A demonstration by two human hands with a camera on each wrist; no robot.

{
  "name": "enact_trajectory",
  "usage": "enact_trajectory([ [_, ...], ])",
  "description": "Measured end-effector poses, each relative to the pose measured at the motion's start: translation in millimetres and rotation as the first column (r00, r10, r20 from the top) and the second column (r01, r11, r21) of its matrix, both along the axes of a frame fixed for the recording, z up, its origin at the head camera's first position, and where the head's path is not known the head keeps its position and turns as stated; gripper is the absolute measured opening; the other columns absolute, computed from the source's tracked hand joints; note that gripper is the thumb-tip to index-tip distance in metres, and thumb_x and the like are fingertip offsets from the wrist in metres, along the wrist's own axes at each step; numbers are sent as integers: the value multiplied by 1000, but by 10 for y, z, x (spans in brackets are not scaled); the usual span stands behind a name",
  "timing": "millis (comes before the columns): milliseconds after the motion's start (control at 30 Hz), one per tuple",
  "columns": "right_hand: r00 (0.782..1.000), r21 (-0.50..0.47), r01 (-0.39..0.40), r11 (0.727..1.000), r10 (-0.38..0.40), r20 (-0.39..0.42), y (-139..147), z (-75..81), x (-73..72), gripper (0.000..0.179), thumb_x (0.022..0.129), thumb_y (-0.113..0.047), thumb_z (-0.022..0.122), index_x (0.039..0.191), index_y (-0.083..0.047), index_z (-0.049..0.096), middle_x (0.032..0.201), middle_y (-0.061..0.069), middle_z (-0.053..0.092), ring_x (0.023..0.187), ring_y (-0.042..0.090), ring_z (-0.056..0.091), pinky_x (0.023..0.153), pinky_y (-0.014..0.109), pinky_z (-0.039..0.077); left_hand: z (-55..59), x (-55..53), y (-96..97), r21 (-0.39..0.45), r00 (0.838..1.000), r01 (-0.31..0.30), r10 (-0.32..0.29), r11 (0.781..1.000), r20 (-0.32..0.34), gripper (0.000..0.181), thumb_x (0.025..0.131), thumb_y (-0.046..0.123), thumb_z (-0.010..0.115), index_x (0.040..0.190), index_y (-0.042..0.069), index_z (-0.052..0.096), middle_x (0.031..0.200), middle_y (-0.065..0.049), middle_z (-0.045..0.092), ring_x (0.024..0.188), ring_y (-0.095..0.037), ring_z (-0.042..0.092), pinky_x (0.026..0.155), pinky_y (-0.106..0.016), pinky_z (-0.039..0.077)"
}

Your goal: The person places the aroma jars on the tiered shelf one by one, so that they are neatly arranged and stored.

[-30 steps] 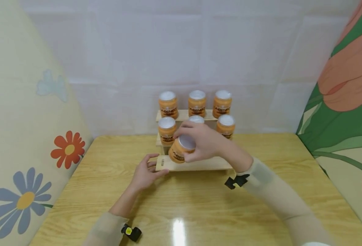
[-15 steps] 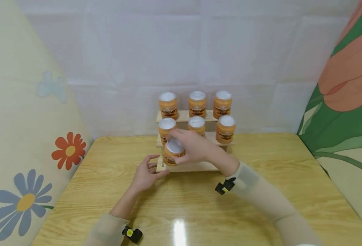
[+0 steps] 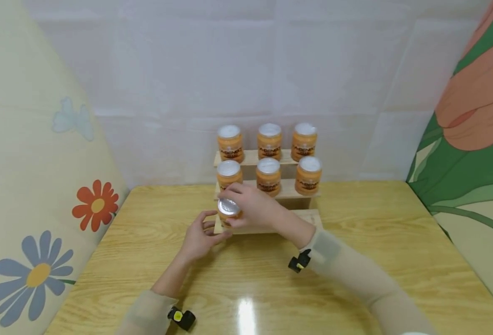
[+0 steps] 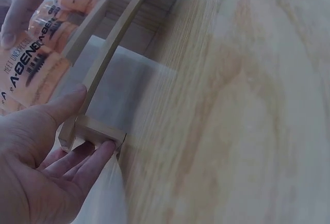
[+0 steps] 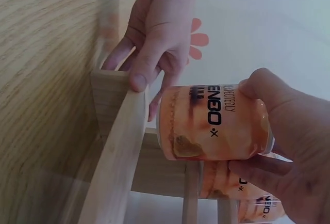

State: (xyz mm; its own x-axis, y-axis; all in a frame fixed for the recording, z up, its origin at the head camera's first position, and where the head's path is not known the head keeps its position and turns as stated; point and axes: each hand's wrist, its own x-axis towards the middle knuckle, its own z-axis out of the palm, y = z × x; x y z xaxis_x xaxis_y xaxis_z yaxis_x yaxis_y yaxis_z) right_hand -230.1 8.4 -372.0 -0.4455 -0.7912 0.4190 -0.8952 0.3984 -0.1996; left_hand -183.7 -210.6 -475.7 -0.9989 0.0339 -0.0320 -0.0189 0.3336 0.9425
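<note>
My right hand grips an orange can with a silver top near its upper end. That can stands over the left end of the lowest step of a three-tier wooden rack; its base looks at or very near the board. In the left wrist view, my left hand holds the rack's left end, thumb on the board's edge and fingertips against the side support. Behind my right hand is the middle step's left can, partly hidden. The middle can and right can stand upright beside it.
The top step carries a left can, a centre can and a right can. Behind the rack hangs a white cloth. The wood-grain table lies between two flower-patterned side panels.
My right hand has carried the can leftward and slightly down to the left end of the lowest step, bringing it from tilted to more upright. The left hand has stayed on the rack.
</note>
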Motion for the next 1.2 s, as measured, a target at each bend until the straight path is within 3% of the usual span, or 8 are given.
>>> enact_trajectory([
  [267,1000,34,6,999,-6,-23,-53,-121,-19,58,89,-28,87,140,-9,67,136,9,70,128,26,62,104,36,57,-2,-4,-3,-64,1000,-8,8,998,4,77,88,12,89,151,1,45,139,-33,66,120,-43,72,91,-36,63],
  [533,998,61,29,998,-25,-58,-78,-151,-23,56,91,-26,84,142,-9,66,141,9,67,131,27,60,103,35,58,19,-17,-16,-94,1000,-13,12,996,-12,79,85,13,92,149,0,47,137,-32,67,123,-45,70,101,-50,61],
  [833,972,74,40,996,-22,-232,-120,-185,27,45,91,-24,83,133,-12,73,134,5,71,125,24,61,104,32,56,27,-27,-44,-124,1000,-7,8,992,3,85,81,22,96,148,0,48,136,-29,69,120,-41,72,98,-47,62],
  [967,967,73,68,995,-48,-252,-124,-200,34,45,91,-26,84,133,-13,73,132,4,72,124,22,62,104,31,56,52,-26,-56,-140,1000,9,-9,990,5,85,83,27,95,148,1,48,139,-30,67,123,-43,70,101,-51,60],
  [1200,958,60,86,995,-66,-277,-143,-207,42,43,92,-25,83,131,-12,74,129,4,73,121,22,63,104,31,56,37,-44,-61,-139,1000,13,-15,990,-14,80,85,23,93,147,-1,49,134,-31,69,117,-41,73,96,-46,63],
])
